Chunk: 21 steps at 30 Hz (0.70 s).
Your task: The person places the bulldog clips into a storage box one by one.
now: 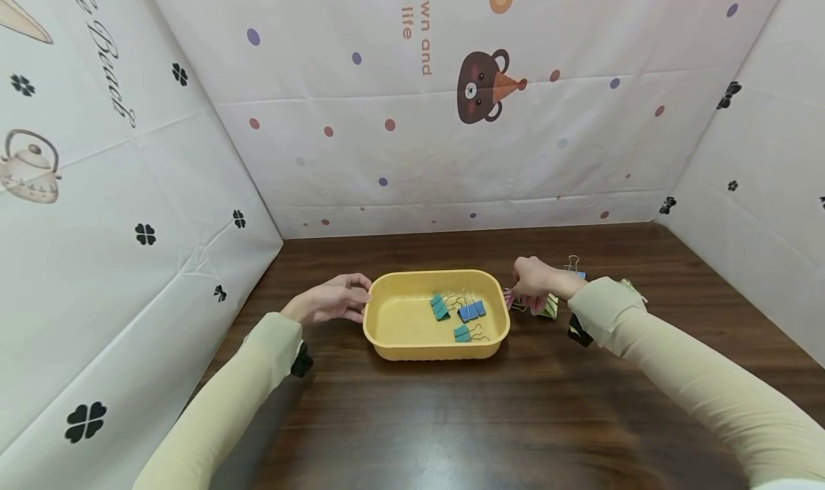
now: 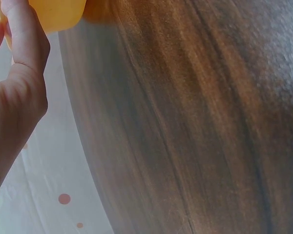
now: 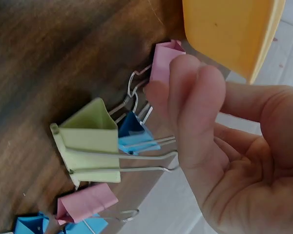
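A yellow plastic tray sits on the dark wooden table, with two teal binder clips and a blue binder clip inside. My left hand touches the tray's left end with its fingers. Just beyond the tray's right end, my right hand pinches a pink binder clip, which the fingers partly cover in the right wrist view. Below that hand lie a large light green binder clip, a blue binder clip and another pink binder clip.
More blue binder clips lie at the lower edge of the right wrist view. White printed sheets rise behind and on both sides of the wooden table.
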Tool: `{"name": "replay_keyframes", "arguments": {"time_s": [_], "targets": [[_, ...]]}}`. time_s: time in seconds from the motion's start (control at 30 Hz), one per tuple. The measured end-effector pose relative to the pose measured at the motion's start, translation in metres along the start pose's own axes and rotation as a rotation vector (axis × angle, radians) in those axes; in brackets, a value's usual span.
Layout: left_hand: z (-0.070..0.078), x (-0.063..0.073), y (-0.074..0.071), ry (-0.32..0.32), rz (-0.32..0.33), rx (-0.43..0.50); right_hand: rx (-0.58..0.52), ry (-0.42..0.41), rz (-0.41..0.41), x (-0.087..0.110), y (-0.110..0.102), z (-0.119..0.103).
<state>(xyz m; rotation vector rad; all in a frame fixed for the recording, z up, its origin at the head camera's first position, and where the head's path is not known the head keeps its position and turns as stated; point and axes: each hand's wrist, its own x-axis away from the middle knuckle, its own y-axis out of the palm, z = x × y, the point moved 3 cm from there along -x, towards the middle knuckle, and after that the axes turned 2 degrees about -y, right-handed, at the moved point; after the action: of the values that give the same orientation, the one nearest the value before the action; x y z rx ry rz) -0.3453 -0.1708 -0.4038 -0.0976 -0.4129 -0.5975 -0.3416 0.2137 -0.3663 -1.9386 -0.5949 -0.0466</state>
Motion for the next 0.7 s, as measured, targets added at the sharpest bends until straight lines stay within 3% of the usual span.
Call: {"name": "replay_keyframes", "arguments": {"time_s": [0.53,0.7], "targets": [[-0.0009,-0.0005,-0.0014,0.008,-0.014,0.0,-0.06,-0.015,0.088,-0.0009,0.0024,0.0055],[-0.0021,-0.001,-0.0018,0.009,-0.012,-0.005,-0.132,-0.034,0.124,0.0001,0.0027,0.0057]]}}
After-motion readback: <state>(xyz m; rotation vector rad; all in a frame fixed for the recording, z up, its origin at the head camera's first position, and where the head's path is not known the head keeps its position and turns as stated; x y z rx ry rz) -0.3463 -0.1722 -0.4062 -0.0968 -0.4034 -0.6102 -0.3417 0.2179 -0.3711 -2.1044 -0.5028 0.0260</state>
